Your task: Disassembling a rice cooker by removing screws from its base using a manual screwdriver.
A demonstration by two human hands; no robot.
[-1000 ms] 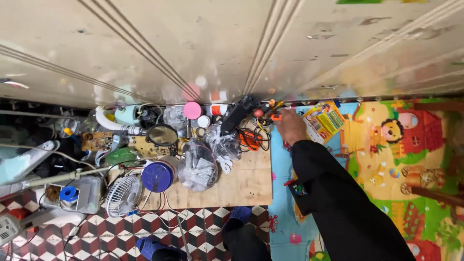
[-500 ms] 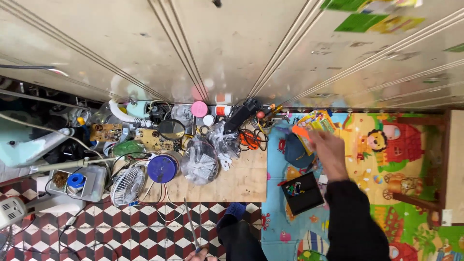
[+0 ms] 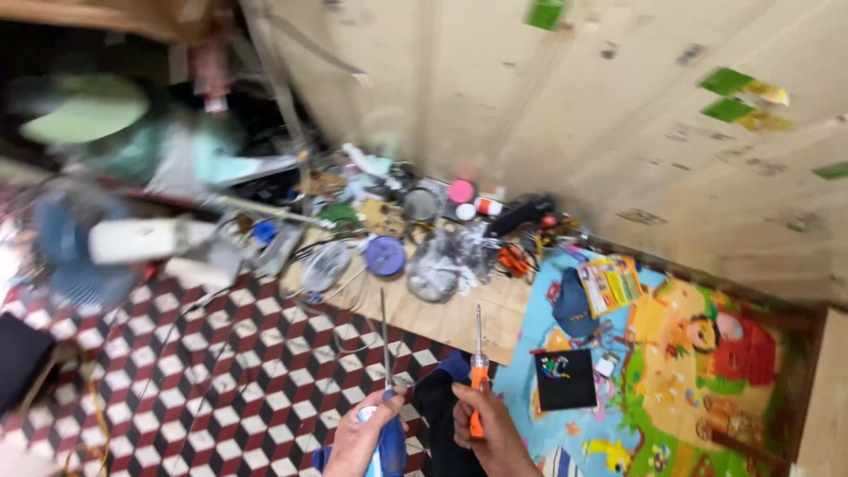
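The left hand (image 3: 358, 442) is gripping a blue screwdriver (image 3: 387, 415); the right hand (image 3: 490, 433) is clenching an orange screwdriver (image 3: 477, 389); both shafts are pointing toward the cluttered board (image 3: 459, 314).

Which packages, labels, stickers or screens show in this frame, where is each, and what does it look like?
Printed packet: flat on the play mat by the board's corner, rectangular, yellow with orange and green.
Black card: flat on the mat below a dark cap, square, small coloured marks.
Wall stickers: upper right on the pale wall, small green rectangles, one with yellow.
Green sticker: top edge of the wall.
No screens visible.
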